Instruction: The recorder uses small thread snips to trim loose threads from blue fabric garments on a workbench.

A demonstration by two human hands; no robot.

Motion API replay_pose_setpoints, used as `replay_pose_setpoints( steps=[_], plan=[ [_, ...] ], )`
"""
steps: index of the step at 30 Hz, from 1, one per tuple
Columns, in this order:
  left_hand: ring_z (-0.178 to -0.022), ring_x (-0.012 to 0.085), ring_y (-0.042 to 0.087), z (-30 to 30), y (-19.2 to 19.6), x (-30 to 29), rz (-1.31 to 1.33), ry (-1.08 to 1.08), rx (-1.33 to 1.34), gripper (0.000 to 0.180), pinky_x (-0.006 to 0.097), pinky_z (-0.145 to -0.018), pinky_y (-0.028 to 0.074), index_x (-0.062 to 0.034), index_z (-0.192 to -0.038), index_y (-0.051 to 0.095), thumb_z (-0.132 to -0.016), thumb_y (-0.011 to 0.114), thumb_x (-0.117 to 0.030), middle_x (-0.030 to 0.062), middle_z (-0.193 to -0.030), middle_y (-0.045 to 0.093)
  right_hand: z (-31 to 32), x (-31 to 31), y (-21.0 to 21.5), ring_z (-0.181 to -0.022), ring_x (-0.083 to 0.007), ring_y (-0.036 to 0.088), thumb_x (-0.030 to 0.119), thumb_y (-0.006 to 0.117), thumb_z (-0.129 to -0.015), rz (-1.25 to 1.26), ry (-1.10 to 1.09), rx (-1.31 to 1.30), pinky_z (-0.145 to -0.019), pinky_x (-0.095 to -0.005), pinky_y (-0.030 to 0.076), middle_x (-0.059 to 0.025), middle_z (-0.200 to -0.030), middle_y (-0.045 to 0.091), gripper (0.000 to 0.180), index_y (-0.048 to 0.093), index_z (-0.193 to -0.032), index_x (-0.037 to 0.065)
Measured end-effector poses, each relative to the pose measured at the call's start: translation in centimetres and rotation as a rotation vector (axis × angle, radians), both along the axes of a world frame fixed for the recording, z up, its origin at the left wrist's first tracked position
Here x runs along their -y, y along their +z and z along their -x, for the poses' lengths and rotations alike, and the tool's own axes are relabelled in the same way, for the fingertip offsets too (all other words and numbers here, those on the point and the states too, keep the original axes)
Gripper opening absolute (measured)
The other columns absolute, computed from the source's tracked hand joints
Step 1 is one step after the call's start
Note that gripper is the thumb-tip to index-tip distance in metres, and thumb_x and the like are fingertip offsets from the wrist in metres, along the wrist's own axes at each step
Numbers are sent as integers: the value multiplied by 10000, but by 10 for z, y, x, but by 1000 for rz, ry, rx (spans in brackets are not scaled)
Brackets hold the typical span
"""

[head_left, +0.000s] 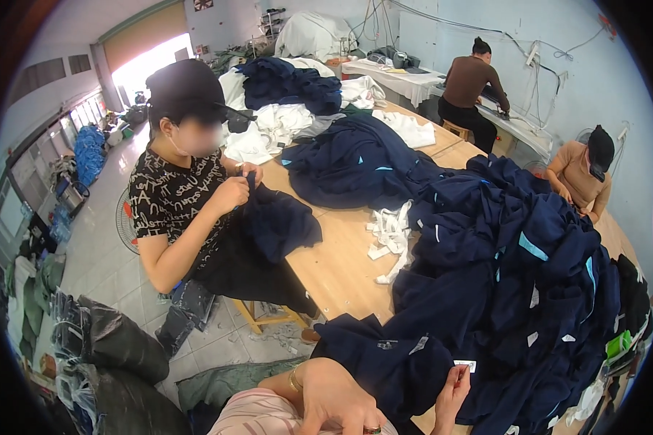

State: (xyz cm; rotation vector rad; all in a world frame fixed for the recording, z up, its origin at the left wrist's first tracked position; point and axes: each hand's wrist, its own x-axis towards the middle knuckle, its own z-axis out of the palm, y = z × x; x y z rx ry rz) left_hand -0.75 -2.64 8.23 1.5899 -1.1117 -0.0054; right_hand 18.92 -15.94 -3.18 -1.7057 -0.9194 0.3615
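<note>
My left hand (337, 402) sits at the bottom edge with a ring and a bracelet, fingers curled down onto a dark navy garment (384, 359) at the near table edge. My right hand (453, 388) is raised beside it, fingertips pinching a small white tag (466, 365) attached to the navy cloth. Whether the left hand grips the cloth is hidden by the fabric folds.
A big heap of navy garments (515, 268) covers the wooden table (341, 264). White strips (390, 235) lie mid-table. A person in a black patterned shirt (170, 196) handles navy cloth at the left. Two other people work at the far right. Filled bags (116, 348) sit on the floor.
</note>
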Motion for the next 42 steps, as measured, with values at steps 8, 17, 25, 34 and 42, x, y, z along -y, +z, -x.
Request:
replay_pose_setpoints(
  steps=[8,17,25,34,42],
  plan=[
    [-771,275,484,-1,0,0,75,-101,-35,438,396,-740,371,-119,-958,705,-728,725,-491,115,-990,586,-9,9,-23,-684,-141,458,140,492,-956,24,31,72,-649,-265,416,-47,-746,480,200,535,-955,-55],
    [-780,163,543,-5,3,16,784,367,-379,175,247,-704,427,-2,-776,691,-828,679,-169,57,-792,554,1,1,9,-568,-63,307,186,488,-964,-83,11,53,-490,-251,222,-7,-614,370,229,467,-814,15],
    [-1060,279,579,-53,-67,-36,-7,1610,-309,412,352,-904,452,-9,-1171,562,-820,685,-187,155,-1124,601,-7,-17,46,-550,-177,479,-5,626,-819,-64,175,158,-525,-272,393,-94,-666,508,116,552,-899,36],
    [-755,182,557,-85,-67,-24,-74,1255,-788,397,293,-684,448,-40,-1014,681,-694,799,-242,84,-852,592,-18,4,46,-578,-260,493,-1,659,-797,-178,54,357,-528,-315,394,-104,-702,494,153,545,-891,36],
    [-1297,270,400,-90,-77,-28,-119,1263,-171,313,391,-1093,253,-45,-1217,555,-956,488,-205,113,-1268,541,-16,0,49,-651,-282,505,1,688,-741,-202,158,475,-596,-348,391,-97,-714,504,192,562,-880,43]
  ],
)
